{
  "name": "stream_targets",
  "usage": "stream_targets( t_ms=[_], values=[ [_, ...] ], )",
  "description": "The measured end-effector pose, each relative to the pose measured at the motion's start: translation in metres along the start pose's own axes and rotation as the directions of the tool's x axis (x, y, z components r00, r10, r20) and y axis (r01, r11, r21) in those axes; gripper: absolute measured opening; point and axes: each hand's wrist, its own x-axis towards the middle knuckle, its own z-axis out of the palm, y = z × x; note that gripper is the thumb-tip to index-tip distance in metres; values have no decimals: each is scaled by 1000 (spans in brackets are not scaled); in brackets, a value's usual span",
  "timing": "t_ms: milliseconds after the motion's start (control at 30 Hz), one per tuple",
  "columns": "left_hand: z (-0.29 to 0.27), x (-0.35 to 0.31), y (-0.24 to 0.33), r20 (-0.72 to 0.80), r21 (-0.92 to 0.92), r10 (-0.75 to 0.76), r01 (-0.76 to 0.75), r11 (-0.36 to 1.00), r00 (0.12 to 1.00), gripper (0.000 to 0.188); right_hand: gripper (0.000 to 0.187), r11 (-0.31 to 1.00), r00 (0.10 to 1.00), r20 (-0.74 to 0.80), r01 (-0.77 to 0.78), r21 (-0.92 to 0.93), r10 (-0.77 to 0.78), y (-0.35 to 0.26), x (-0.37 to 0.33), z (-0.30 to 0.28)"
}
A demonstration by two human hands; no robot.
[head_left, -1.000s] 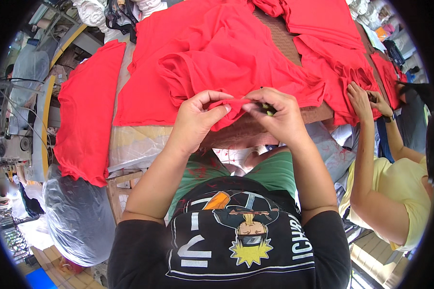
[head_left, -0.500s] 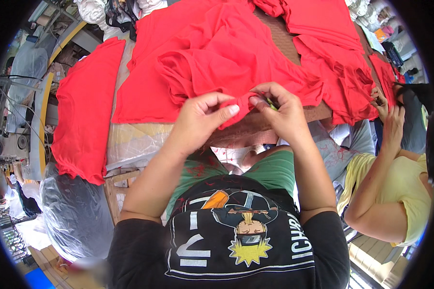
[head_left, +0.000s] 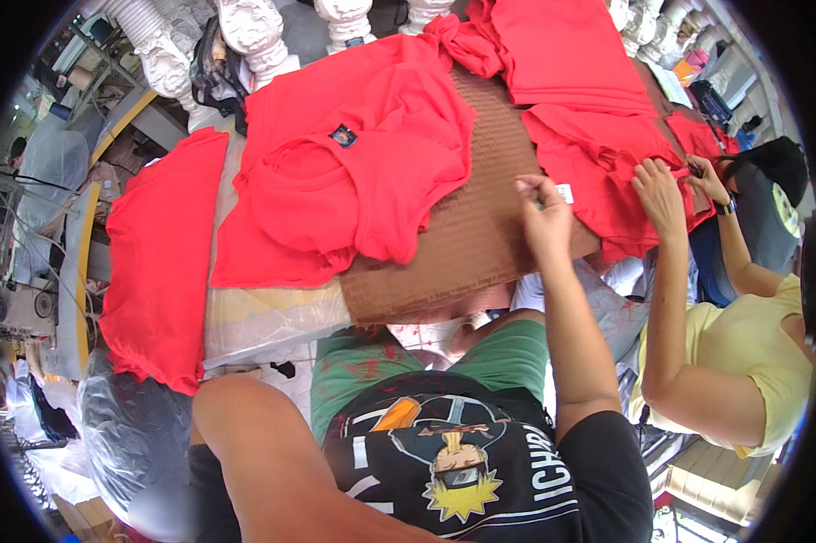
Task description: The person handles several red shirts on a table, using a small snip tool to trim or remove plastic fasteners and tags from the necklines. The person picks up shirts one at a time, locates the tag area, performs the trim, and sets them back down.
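My right hand [head_left: 547, 220] is raised over the brown table top [head_left: 480, 213], its fingers curled closed. Whatever it may hold is hidden inside the curl. A small white tag [head_left: 564, 193] shows right beside its fingers. My left forearm [head_left: 272, 452] bends across my body toward the lower edge, and the left hand lies out of the picture. Ahead and to the left, a red shirt [head_left: 399, 136] lies loosely bunched, its neckline turned up with a dark label [head_left: 343, 136] showing. Neither hand touches this shirt.
Another red garment [head_left: 159, 262] hangs at the left edge. Folded red pieces [head_left: 571, 54] are stacked at the far right. A co-worker in a yellow top [head_left: 734, 362] handles a red garment [head_left: 607, 172] at the right. White ornate balusters [head_left: 254, 36] line the back.
Both hands have left the red cloth they pinched; the shirt now lies spread with its neckline showing. My left hand has dropped out of view, and the right moved slightly right.
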Motion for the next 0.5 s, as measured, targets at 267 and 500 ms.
stream_targets(
  t_ms=[267,500],
  values=[
    [30,16,-24,167,-546,78,26,838,983,95,18,974,999,31,-31,-225,39,11,-7,-1],
    [-1,-16,14,266,-361,144,-39,932,953,114,18,938,995,98,14,-346,22,8,-13,9]
  ],
)
